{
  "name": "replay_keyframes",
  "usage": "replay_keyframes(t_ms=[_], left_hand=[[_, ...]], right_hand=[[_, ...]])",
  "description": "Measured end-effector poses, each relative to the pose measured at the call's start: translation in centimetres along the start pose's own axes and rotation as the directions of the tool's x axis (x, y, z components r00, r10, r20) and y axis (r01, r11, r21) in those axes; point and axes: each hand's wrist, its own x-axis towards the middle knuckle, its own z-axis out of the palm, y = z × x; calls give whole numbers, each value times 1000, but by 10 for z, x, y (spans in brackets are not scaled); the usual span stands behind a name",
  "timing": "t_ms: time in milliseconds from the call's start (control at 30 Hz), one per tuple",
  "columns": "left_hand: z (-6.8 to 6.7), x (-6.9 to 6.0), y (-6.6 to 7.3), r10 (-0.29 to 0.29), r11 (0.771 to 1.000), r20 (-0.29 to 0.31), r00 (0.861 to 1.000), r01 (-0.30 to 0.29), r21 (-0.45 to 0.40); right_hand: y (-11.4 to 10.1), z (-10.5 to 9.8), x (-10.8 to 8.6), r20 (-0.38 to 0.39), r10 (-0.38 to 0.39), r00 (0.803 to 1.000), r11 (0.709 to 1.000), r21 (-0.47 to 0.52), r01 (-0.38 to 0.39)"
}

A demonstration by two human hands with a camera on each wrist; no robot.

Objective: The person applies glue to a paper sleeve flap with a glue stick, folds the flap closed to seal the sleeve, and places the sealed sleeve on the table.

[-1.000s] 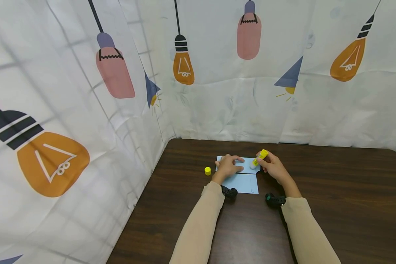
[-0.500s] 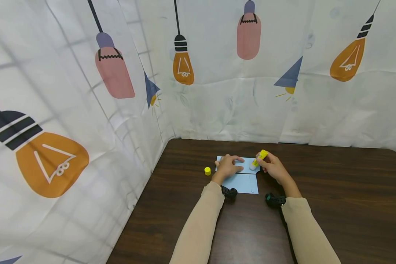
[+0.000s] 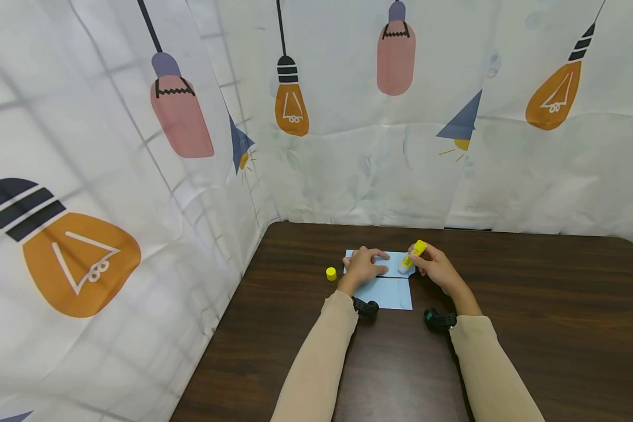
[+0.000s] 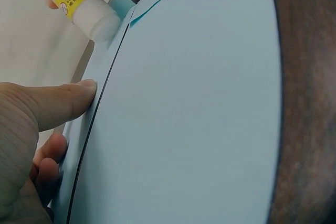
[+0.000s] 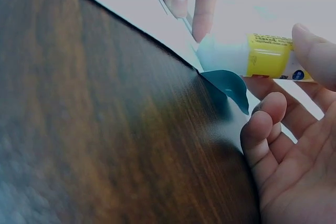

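A light blue envelope-like folded paper (image 3: 387,293) lies on the table, a dark crease or gap running across it. My left hand (image 3: 364,266) rests on its far part, thumb and fingers spread; in the left wrist view the thumb (image 4: 65,100) presses near the dark line. Between thumb and fingers, my right hand (image 3: 439,271) grips a yellow and white glue stick (image 3: 418,248), tilted with its uncapped white end down against the paper's far right part. In the right wrist view, a small blue flap (image 5: 231,87) curls up beside the glue stick's tip.
A yellow glue stick cap (image 3: 331,274) stands on the dark wooden table (image 3: 533,293), left of the paper. Behind the table and along its left side hangs a white curtain (image 3: 343,176) printed with lamps. Black wrist cameras (image 3: 366,308) sit on both wrists.
Both hands stay nearly in place. The glue stick in the right hand shows at most a very slight shift, and the whole head view has drifted a little.
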Motion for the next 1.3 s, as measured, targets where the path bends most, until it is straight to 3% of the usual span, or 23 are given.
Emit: replay_keyframes(t_ms=[333,667,933,1300], left_hand=[[0,2,-1,-1,1000,8,1000,1,3],[1,2,-2,-5,1000,0,1000,5,0],[0,1,-1,-5,1000,1,1000,5,-1],[0,2,-2,0,1000,2,1000,0,-1]], right_hand=[[1,-1,3,26,31,999,999,10,-31],[-14,-1,-5,42,39,998,999,35,-41],[-5,-2,-3,36,28,999,1000,-6,-28],[-3,-1,-1,32,23,999,1000,7,-24]])
